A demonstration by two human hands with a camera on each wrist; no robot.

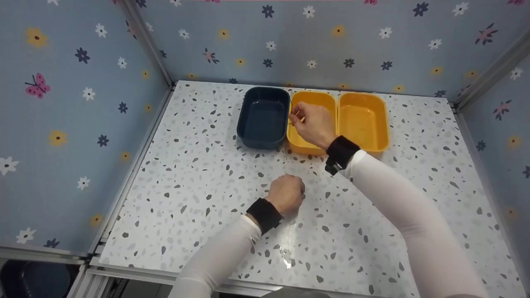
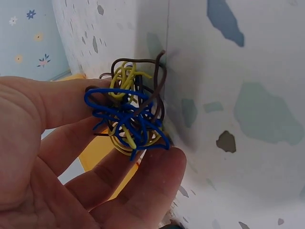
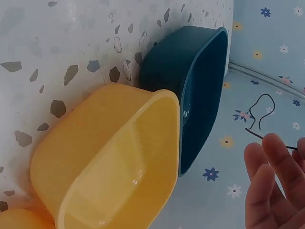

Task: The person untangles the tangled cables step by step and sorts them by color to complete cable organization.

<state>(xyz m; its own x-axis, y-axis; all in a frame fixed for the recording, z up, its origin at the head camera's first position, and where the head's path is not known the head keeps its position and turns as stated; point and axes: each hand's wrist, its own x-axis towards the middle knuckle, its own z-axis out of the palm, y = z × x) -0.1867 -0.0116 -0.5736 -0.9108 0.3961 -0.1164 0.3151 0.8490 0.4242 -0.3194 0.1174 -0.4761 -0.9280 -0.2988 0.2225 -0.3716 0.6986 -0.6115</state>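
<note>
In the left wrist view, a tangled bundle of blue, yellow and brown wires [image 2: 128, 112] is held between the thumb and fingers of my left hand [image 1: 286, 194], low over the table in front of the bins. My right hand [image 1: 314, 124] pinches one thin dark wire [image 3: 255, 134], which ends in a bent loop. That hand is above the middle yellow bin [image 1: 304, 149], with its fingertips near the rim of the dark blue bin [image 1: 261, 145]. From the head view the wire bundle is hidden under the left hand.
A second yellow bin [image 1: 387, 132] stands at the right of the row. The speckled white table [image 1: 186, 207] is bordered by flowered panels [image 1: 290, 45] at the back and sides. Below the table's left front corner sits another dark container [image 1: 39, 277].
</note>
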